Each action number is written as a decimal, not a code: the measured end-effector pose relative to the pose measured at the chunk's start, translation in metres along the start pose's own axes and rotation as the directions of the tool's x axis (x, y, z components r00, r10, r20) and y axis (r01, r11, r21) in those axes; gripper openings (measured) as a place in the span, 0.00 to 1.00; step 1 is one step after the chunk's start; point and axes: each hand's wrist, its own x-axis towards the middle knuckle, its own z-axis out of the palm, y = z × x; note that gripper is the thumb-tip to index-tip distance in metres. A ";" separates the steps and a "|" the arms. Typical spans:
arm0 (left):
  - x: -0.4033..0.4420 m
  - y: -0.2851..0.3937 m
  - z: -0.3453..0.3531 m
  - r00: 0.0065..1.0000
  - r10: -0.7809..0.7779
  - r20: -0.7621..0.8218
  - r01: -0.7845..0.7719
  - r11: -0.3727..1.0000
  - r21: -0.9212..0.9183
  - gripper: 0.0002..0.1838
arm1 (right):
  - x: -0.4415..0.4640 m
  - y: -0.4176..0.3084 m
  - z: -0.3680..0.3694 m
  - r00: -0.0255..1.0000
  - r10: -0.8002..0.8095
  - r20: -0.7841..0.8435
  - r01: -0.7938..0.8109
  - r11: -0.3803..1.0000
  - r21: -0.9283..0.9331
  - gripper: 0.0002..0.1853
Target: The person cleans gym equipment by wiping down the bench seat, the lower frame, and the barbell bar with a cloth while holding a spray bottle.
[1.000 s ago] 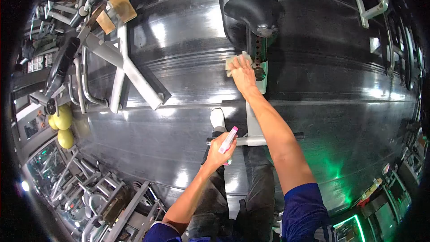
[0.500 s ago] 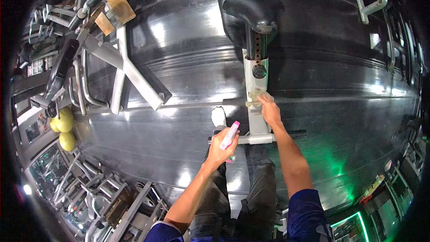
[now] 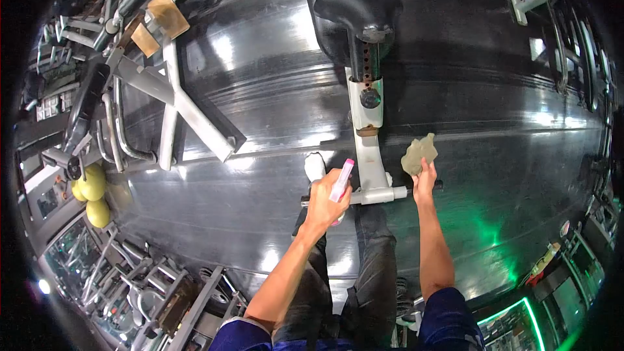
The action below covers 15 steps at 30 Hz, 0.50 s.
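Observation:
My left hand (image 3: 323, 205) is closed round a spray bottle (image 3: 342, 181) with a pink and white top; most of its body is hidden by the fingers. In my right hand (image 3: 424, 181) is a greenish-beige cloth (image 3: 419, 154), pinched by its lower edge and held up off the bench frame. Between the hands stands the white metal frame (image 3: 369, 159) of a gym bench, with a crossbar (image 3: 383, 195) at its near end. Further up the frame are a black adjustment knob (image 3: 370, 97) and a black padded seat (image 3: 354, 3).
A white steel machine frame (image 3: 195, 123) stands on the dark floor (image 3: 273, 110) at left. Yellow balls (image 3: 92, 182) sit by the left wall. Gym equipment lines both sides. My shoe (image 3: 314, 166) is beside the bench frame.
My right hand has lifted the cloth off the bench frame and moved right and down with it. The left hand, still round the spray bottle, has risen slightly.

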 end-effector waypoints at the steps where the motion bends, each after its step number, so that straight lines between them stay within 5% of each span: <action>1: 0.000 0.000 0.002 1.000 0.013 0.016 -0.014 1.000 0.027 0.09 | 0.003 -0.005 0.009 1.000 -0.028 -0.011 0.027 0.999 -0.020 0.24; 5: -0.003 -0.005 0.006 0.998 0.053 0.023 -0.054 0.995 0.081 0.09 | 0.026 -0.014 0.066 0.982 -0.179 0.055 0.184 0.975 -0.123 0.23; 6: -0.005 -0.007 0.006 0.998 0.062 0.010 -0.062 0.995 0.081 0.09 | 0.039 -0.009 0.076 0.945 -0.314 0.088 0.322 0.853 -0.411 0.21; 8: -0.013 -0.015 0.004 0.999 0.012 0.043 -0.015 0.998 0.066 0.09 | 0.057 0.009 0.110 0.855 -0.507 0.106 0.497 0.744 -0.448 0.22; 11: -0.023 -0.026 0.001 0.998 -0.004 0.068 0.002 1.000 0.027 0.09 | 0.041 0.008 0.164 0.926 -0.367 0.090 0.284 0.518 -0.807 0.27; 13: -0.030 -0.036 -0.005 0.997 -0.026 0.070 0.024 0.999 0.031 0.09 | 0.050 0.055 0.168 0.703 -0.645 0.302 0.632 0.370 -0.681 0.27; 14: -0.033 -0.043 -0.007 0.996 -0.046 0.071 0.043 0.998 0.042 0.09 | 0.055 0.072 0.159 0.588 -0.691 0.421 0.670 0.124 -0.732 0.26; 15: -0.036 -0.047 -0.008 0.995 -0.064 0.075 0.060 0.997 0.051 0.09 | 0.050 0.071 0.153 0.616 -0.604 0.506 0.667 0.057 -0.743 0.26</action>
